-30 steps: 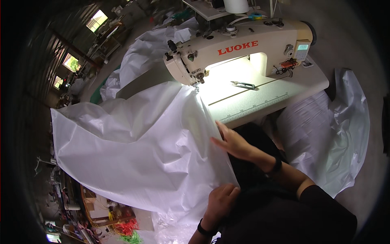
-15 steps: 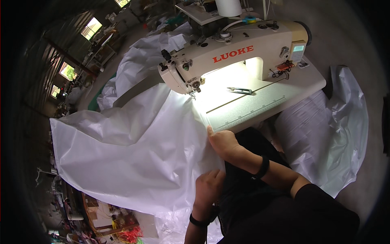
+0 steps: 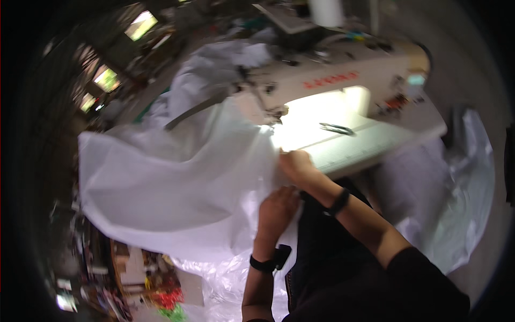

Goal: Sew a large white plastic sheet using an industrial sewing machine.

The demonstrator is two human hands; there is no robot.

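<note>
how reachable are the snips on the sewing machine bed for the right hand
Probably yes: the snips lie on the machine bed near the right hand, with nothing visible between them, though that hand seems to be holding the white sheet.

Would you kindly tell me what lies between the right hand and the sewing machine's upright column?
In the head view, small snips lie between them on the lit machine bed.

From the head, a fisheye looks down on the nearby white sheet [image 3: 177, 193]
</note>
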